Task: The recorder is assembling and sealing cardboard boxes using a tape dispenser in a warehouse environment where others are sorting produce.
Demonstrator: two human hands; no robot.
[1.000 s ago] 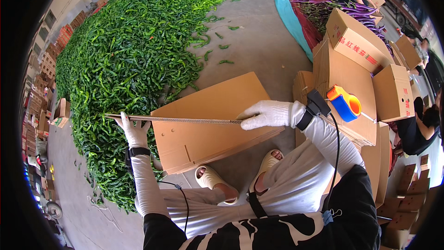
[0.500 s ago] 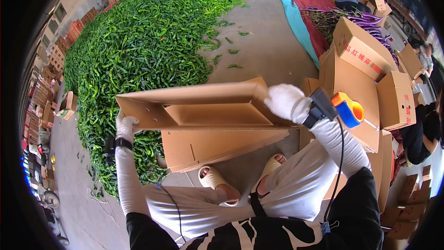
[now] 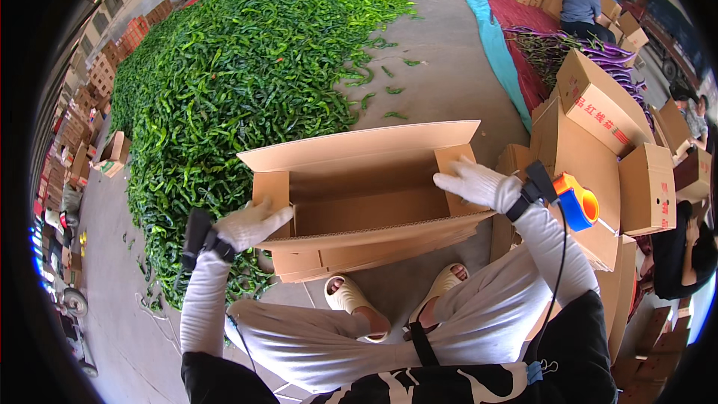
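In front of me an unfolded cardboard box (image 3: 363, 213) sits with its open top toward me, and nothing shows inside. It stands over flat cardboard sheets (image 3: 374, 252). The long far flap (image 3: 359, 142) leans outward. My left hand (image 3: 256, 225) lies against the short left flap (image 3: 270, 190), its fingers stretched out. On the opposite end, my right hand (image 3: 479, 183) rests with fingers extended on the short right flap (image 3: 455, 167). Both hands wear white knit gloves.
A large heap of green peppers (image 3: 239, 75) spreads beyond and to the left. At right, a blue and orange tape dispenser (image 3: 576, 200) sits on stacked cardboard (image 3: 587, 157). Purple eggplants (image 3: 609, 60) lie farther off, near a seated co-worker (image 3: 580, 4).
The box has turned from a tilted, skewed position to opening upward. My left hand has moved from its left corner onto the left flap; my right hand has lowered onto the right flap.
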